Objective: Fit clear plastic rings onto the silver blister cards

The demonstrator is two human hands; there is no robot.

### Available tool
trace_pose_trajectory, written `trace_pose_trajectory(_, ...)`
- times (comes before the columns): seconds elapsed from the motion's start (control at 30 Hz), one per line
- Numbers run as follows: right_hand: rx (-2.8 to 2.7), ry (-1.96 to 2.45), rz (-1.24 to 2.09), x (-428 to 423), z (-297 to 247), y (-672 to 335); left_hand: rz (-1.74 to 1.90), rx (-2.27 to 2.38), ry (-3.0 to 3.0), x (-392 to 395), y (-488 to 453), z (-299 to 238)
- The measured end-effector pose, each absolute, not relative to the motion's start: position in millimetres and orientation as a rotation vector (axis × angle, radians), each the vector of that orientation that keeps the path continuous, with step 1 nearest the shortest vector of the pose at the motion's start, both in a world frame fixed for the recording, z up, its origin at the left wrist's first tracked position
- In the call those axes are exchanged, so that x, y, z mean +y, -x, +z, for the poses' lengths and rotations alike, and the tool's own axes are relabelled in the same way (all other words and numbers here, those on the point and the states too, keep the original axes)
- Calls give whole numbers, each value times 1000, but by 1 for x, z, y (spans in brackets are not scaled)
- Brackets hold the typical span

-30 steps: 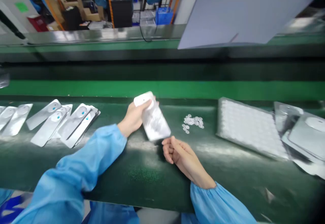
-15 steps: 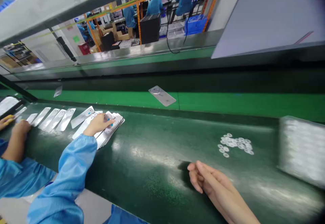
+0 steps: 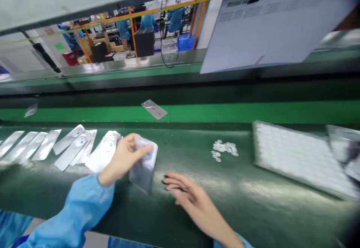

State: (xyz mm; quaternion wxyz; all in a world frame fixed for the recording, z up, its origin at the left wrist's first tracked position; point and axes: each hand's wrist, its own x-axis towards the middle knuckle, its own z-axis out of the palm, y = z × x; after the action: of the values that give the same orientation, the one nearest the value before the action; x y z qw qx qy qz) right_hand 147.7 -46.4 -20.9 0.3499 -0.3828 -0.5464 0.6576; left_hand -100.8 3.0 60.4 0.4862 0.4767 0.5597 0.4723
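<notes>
My left hand [image 3: 123,159] grasped a flat, silver-grey packet [image 3: 142,177], thumb pressed on its face beside a blue mark; the packet hung tilted at four o'clock from the palm, its details blurred. My right hand [image 3: 192,198], at four o'clock from the packet and apart from it, was released, with fingers loosely extended and nothing visible in their grip; whether its fingertips touched the dark green work surface [image 3: 180,225] I could not tell. At nine o'clock from my left hand, partly covered by it, lay a pile of similar packets [image 3: 102,152]; beyond, in the same direction, came an overlapping cluster of packets [image 3: 69,152] with blue marks, then a slanting row of packets [image 3: 46,145] near the edge of view. Between one and two o'clock from my right hand was a loose group of small white rings [image 3: 224,148]. A shallow tray [image 3: 255,143] filled with white pieces lay at three o'clock from the rings. Near twelve o'clock from the held packet, a single packet [image 3: 154,110] rested on the bright green strip [image 3: 213,113]. Farther out, a large pale panel [image 3: 250,34] stood near one o'clock from the rings, and a blue crate [image 3: 185,42] near eleven.
</notes>
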Motion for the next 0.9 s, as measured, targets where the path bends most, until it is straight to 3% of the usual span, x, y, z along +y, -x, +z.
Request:
trace_pose_trajectory(0.27, -1345, 1031, 1656, -47, -30, -136, 993, 906, -726, -9, 19, 2)
trace_pose_trajectory(0.6, -1317, 1166, 1533, -51, -35, -149, 987, 1006, -528, -11, 16, -13)
trace_pose_trajectory(0.73, -1219, 1299, 1176, -50, -30, -162, 951, 985, -555, -13, 17, -14)
trace_pose_trajectory(0.9, -1717, 1231, 731, -40, -11, -161, 971, 971, -627, -15, 18, -15)
